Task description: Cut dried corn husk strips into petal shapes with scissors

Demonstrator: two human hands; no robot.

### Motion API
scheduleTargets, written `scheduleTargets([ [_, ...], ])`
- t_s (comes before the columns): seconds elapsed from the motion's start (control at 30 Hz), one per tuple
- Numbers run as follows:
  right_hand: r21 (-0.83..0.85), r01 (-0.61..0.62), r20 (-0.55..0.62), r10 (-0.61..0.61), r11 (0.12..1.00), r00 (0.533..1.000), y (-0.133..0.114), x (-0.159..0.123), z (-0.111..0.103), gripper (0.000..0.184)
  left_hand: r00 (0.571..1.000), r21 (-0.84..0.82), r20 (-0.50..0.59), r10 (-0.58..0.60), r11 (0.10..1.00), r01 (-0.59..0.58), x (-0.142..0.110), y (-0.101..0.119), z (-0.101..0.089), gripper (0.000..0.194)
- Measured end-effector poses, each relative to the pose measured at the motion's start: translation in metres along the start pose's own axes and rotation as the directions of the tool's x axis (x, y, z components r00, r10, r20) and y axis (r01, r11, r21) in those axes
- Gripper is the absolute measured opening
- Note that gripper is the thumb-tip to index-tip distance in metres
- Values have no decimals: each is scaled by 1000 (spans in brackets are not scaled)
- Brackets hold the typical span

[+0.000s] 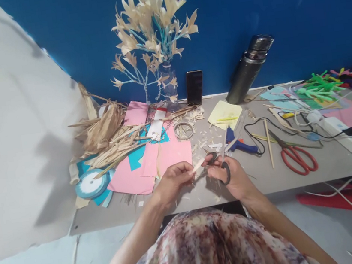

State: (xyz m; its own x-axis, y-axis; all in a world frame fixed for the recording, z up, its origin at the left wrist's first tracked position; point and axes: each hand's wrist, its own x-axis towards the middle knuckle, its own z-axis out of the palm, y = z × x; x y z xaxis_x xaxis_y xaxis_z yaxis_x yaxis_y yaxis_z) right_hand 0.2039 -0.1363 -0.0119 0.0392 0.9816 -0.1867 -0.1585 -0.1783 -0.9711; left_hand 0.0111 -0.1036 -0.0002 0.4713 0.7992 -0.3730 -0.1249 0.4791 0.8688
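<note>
A narrow pale strip of dried husk (198, 165) is pinched between the thumb and fingers of my left hand (174, 183). My right hand (236, 179) has its fingers through the black handles of a pair of scissors (226, 172). The scissor blades stand apart and point away from me, toward the glue gun. My right fingertips are close to the far end of the strip; whether they touch it I cannot tell. Small pale clippings lie on the table (185, 202) around both hands.
On the left are dried husks (103, 131), pink sheets (173, 149) and a ribbon spool (92, 183). Husk flowers (152, 27), a phone (194, 87) and a flask (246, 75) stand behind. A blue glue gun (241, 145), red-handled scissors (296, 159) and a power strip (348, 139) lie right.
</note>
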Motion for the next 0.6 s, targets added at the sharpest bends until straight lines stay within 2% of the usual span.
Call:
scheduleTargets([
  [0.1, -21, -5, -33, 4, 1000, 999, -1, 7, 10, 22, 1000, 29, 12, 0, 1000, -1, -2, -6, 7, 23],
  [0.23, -68, -7, -84, 1, 998, 996, -2, 4, 15, 20, 998, 131, -3, 69, 989, -68, -7, -10, 10, 24],
  [0.33, -44, -23, -87, 20, 999, 996, -1, -1, 15, 18, 988, 230, -20, 153, 962, -144, -7, -11, 12, 23],
  [0.4, 46, -60, -45, 62, 997, 997, -1, -3, 16, 16, 969, 329, 6, 249, 914, -237, -6, -11, 12, 20],
  [0.47, 195, -144, 59, 135, 970, 989, -3, -5, 17, 14, 940, 393, 68, 333, 857, -332, -5, -9, 13, 17],
  [0.53, 335, -248, 177, 197, 909, 964, -5, -5, 17, 15, 913, 401, 127, 388, 821, -405, -5, -6, 13, 15],
  [0.6, 435, -313, 237, 227, 844, 944, -7, -4, 12, 16, 894, 382, 160, 418, 809, -446, -6, -4, 11, 15],
])
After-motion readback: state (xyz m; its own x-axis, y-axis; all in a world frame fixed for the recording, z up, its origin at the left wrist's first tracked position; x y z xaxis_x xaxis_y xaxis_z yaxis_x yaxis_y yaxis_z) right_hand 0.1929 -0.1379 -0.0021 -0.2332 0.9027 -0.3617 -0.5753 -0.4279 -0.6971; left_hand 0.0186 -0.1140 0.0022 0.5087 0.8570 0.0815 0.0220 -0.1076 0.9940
